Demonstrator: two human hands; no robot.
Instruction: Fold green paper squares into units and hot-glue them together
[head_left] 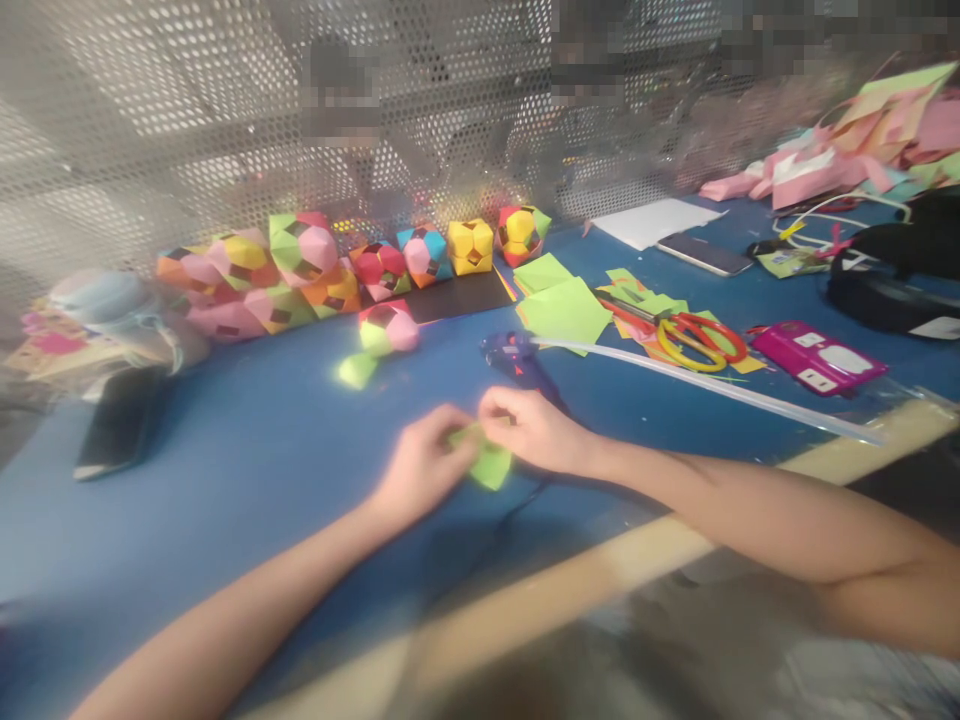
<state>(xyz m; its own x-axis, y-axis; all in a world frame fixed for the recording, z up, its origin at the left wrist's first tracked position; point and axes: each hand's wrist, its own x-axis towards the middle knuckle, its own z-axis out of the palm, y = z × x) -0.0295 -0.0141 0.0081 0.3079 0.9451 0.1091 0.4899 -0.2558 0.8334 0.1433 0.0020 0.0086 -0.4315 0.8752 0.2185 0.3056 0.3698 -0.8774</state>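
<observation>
Both my hands pinch a piece of green paper above the blue table, near its front edge. My left hand grips the paper's left side, and my right hand closes on its upper right; the fingertips are somewhat blurred. Just beyond my hands lies a purple glue gun with a long clear glue stick sticking out to the right. Farther left, a partly built folded-paper ball in red, pink and green sits beside a small green folded piece.
Several finished paper balls line the back by a perforated metal screen. Green paper sheets, scissors and a magenta packet lie to the right. Phones rest left and back right. A wooden strip edges the table.
</observation>
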